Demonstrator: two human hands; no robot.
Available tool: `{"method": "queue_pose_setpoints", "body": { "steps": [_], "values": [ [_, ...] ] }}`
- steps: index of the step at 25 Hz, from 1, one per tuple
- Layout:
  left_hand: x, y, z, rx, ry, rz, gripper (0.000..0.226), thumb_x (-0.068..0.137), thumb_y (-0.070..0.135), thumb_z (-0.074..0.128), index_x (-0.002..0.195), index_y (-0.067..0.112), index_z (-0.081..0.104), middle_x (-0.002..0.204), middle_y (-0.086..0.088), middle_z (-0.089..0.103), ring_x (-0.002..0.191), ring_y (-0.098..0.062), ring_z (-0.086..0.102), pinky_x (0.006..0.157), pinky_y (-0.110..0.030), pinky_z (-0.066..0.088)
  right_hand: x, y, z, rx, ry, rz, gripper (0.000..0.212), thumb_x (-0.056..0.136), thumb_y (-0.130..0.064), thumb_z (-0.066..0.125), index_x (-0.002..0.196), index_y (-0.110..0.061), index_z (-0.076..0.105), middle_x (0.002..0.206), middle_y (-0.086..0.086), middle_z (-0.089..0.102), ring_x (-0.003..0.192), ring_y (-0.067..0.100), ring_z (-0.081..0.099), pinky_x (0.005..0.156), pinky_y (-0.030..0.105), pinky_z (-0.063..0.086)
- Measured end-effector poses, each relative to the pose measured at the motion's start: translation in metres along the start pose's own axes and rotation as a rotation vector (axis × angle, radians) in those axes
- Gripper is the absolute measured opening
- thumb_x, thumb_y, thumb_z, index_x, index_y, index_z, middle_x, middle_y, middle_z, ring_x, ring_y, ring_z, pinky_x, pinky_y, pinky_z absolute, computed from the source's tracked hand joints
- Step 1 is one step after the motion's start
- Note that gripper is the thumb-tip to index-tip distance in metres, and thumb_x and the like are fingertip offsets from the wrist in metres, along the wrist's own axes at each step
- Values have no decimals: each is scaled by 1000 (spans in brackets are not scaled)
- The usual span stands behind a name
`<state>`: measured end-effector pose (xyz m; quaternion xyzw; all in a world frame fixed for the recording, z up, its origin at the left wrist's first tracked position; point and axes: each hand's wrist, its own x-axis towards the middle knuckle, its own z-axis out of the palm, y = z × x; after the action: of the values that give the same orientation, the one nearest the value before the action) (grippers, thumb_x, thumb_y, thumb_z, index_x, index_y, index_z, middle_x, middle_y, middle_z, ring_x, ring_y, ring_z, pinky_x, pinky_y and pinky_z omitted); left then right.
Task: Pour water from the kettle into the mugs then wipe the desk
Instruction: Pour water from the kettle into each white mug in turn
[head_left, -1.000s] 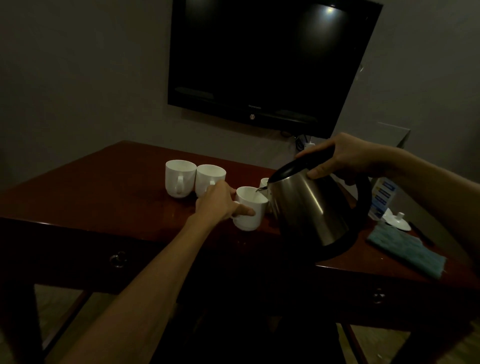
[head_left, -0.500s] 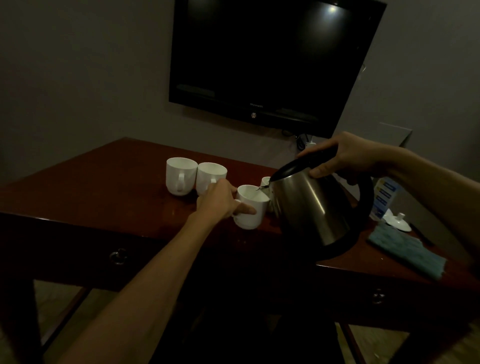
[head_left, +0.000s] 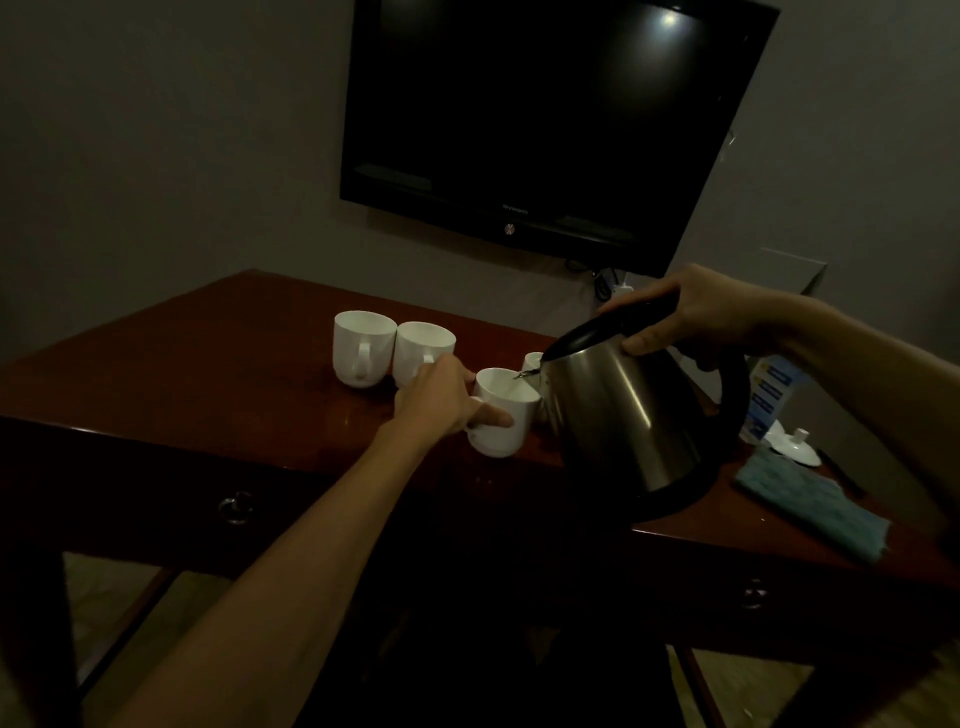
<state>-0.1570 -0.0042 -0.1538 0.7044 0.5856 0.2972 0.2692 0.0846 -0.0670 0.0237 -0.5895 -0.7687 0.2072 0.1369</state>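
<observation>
Kettle (head_left: 623, 415) — steel, black-handled, tilted — gripped by right hand (head_left: 696, 317); left hand (head_left: 441, 400) holds white mug (head_left: 506, 410).

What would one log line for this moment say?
phase: pouring | right hand: holds tilted kettle, spout over mug | left hand: grips that mug | two mugs waiting | cloth unused

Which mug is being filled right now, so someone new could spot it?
On the red-brown desk below the wall TV, find the steel kettle. The white mug under its spout, held by the left hand, is it; two other mugs stand untouched behind.
</observation>
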Motion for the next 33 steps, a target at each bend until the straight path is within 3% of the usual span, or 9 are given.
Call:
{"method": "queue_pose_setpoints", "body": {
  "steps": [4,12,17,22,26,33],
  "values": [
    [0,0,0,-2,5,5,66,68,47,86,120,11,67,95,-4,74,94,-17,69,79,-38,53,1,0,-1,12,-18,18,56,69,-31,74,123,-37,63,86,11,62,48,9,49,43,16,44],
    [2,-3,0,-6,8,13,67,66,48,87,116,9,68,91,-5,74,88,-17,71,86,-47,58,2,1,-2,-9,-24,10,60,70,-31,75,128,-34,63,87,12,62,51,11,51,44,18,45],
    [2,-1,0,-12,-5,10,68,67,47,87,121,10,66,93,-4,74,91,-18,70,85,-43,57,4,0,-2,-2,-8,3,50,79,-20,75,126,-31,64,72,-2,63,44,5,52,42,17,44],
    [1,0,-1,-1,7,4,67,68,48,86,120,11,66,95,-5,73,95,-19,68,77,-37,50,4,0,-2,-6,-22,12,59,68,-31,75,125,-34,64,81,11,61,49,11,49,43,19,44],
    [1,-1,0,7,11,1,66,68,48,86,118,10,66,92,-4,73,93,-18,69,78,-38,52,7,2,-3,20,-26,20,56,70,-28,76,124,-35,65,70,4,61,47,10,48,42,19,43],
    [2,0,0,9,3,1,64,68,48,86,116,11,67,92,-4,74,93,-17,69,74,-36,50,7,2,-4,15,-26,27,57,68,-30,75,123,-37,64,77,3,63,47,7,50,43,17,44]
  ]
}}
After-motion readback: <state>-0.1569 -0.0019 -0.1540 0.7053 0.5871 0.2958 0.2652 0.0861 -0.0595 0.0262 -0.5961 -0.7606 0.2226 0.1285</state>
